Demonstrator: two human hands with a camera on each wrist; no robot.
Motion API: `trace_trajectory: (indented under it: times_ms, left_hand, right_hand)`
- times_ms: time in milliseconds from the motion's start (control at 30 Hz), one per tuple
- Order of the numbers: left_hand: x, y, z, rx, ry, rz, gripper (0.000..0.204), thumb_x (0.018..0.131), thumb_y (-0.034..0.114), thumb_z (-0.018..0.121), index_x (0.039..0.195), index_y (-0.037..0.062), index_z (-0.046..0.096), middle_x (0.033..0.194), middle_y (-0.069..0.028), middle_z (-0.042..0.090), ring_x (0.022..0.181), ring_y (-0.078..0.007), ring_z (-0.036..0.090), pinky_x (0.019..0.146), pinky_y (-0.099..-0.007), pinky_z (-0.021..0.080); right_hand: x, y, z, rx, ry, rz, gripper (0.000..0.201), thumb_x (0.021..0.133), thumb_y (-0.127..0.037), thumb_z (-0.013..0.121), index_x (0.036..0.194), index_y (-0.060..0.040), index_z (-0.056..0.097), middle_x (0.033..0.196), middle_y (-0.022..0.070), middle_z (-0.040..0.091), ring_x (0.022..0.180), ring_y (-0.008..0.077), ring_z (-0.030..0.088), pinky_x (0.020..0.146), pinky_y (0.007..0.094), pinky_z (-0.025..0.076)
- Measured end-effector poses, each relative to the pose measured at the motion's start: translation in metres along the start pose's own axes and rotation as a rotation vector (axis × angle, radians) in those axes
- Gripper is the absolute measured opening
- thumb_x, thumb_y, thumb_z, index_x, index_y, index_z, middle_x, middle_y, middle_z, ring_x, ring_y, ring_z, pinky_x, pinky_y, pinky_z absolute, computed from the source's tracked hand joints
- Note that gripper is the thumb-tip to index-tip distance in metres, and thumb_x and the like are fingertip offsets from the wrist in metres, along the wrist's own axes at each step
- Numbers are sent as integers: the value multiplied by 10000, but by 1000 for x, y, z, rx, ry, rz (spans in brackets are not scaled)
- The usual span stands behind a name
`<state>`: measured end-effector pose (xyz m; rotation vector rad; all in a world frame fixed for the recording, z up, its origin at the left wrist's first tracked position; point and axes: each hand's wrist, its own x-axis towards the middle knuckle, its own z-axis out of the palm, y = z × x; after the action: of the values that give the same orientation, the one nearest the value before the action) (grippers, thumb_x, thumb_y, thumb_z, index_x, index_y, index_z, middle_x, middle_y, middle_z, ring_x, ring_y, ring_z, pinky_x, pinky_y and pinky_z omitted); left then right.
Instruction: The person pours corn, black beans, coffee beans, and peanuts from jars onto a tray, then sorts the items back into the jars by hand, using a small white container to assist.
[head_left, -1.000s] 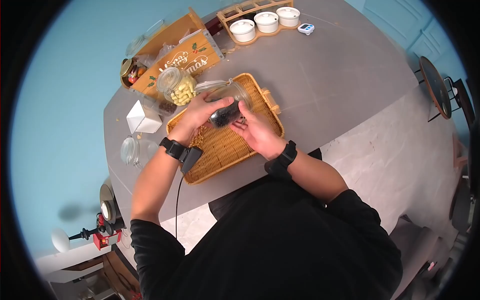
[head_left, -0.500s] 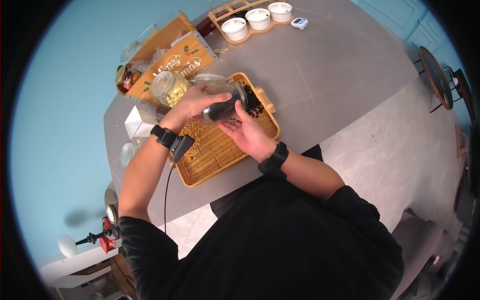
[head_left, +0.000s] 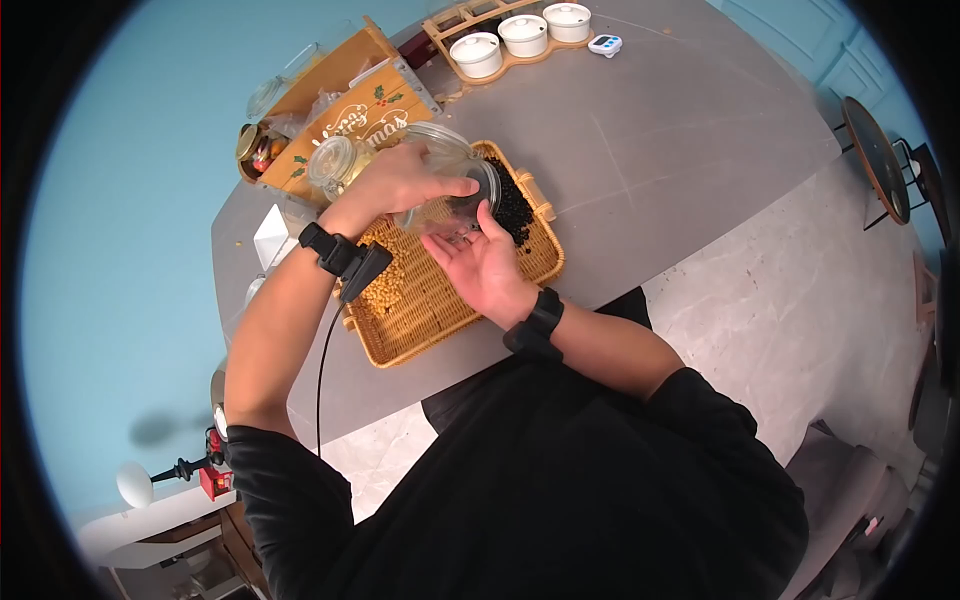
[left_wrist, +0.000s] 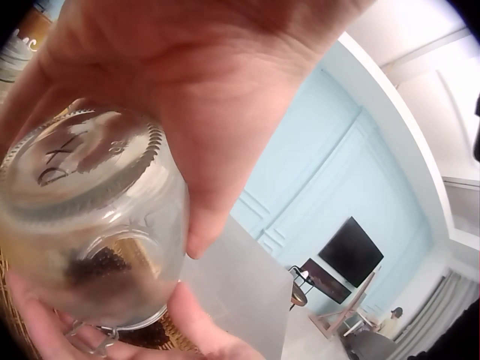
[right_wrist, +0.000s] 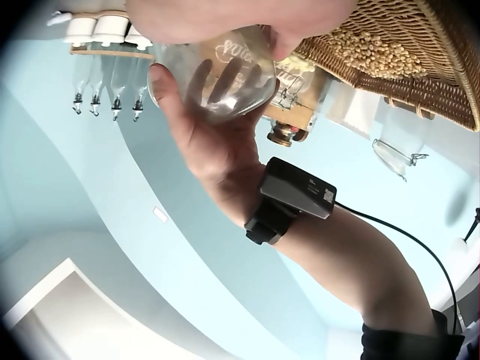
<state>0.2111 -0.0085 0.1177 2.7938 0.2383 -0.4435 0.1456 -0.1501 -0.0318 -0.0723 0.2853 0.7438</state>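
A clear glass jar [head_left: 430, 215] is tilted over the wicker tray [head_left: 435, 312], with its mouth toward the tray's right end. From above, my left hand [head_left: 398, 182] grips it, thumb stretched along the glass. Beneath it, palm up, my right hand [head_left: 490, 270] holds the mouth end between thumb and fingers. The jar's base [left_wrist: 82, 169] faces the left wrist camera. Its hinged glass lid [head_left: 437, 135] stands out on the far side. A dark heap of black beans [head_left: 515, 212] lies at the tray's right end, yellow beans [head_left: 383, 280] at its left.
Behind the tray are a jar of pale yellow pieces [head_left: 332, 160] and a wooden crate [head_left: 345, 120] with lettering. A white container [head_left: 271, 238] stands left. At the back are lidded white pots [head_left: 475, 55] in a rack and a small timer [head_left: 606, 44].
The jar has tipped further and the dark contents seen in it have mostly gone. Black beans have spread over the tray's right end. My left forearm has swung left.
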Motion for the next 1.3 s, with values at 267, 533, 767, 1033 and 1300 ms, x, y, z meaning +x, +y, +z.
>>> trace_trajectory:
  times_ms: [267, 533, 767, 1033, 1300]
  left_hand:
    - [-7, -3, -8, 38, -7, -16, 1271, 743, 798, 885, 1506, -182, 614, 1376, -362, 745, 1224, -421, 776, 1016, -456, 621]
    - [-66, -48, 22, -546, 233, 140, 1058, 896, 544, 944, 1570, -168, 548, 1454, -244, 714, 1314, -258, 691, 1139, -412, 553]
    - [-103, -45, 91, -1378, 261, 472, 925, 922, 284, 985, 1651, -15, 502, 1594, -144, 633, 1465, -260, 621, 1229, -434, 516]
    - [-121, -28, 80, -1695, 471, 577, 1079, 1002, 215, 912, 1797, 34, 206, 1797, -171, 417, 1602, -288, 516, 1264, -472, 510]
    - [-125, -47, 52, -946, 655, 672, 1077, 981, 590, 857, 1771, 73, 339, 1757, -192, 436, 1603, -370, 499, 1260, -521, 484]
  right_hand:
    - [1, 8, 1, 42, -2, 46, 748, 1164, -576, 612, 1575, 25, 442, 1552, 180, 500, 1555, 367, 481, 1374, 543, 391]
    - [-23, -14, 16, -538, -196, -159, 728, 1129, -533, 714, 1611, -31, 501, 1540, 77, 611, 1472, 219, 572, 1324, 474, 413]
    - [-33, -45, 36, -820, -509, -463, 1089, 872, -182, 1011, 1712, 53, 359, 1733, 236, 482, 1650, 333, 443, 1392, 494, 327]
    - [-61, -62, 42, -1242, -567, -604, 1061, 822, -202, 1027, 1664, 50, 433, 1662, 216, 559, 1568, 319, 548, 1358, 495, 397]
    - [-67, -55, 65, -1636, -507, -587, 1022, 777, -184, 1045, 1621, 44, 515, 1518, 169, 686, 1381, 282, 699, 1200, 440, 551]
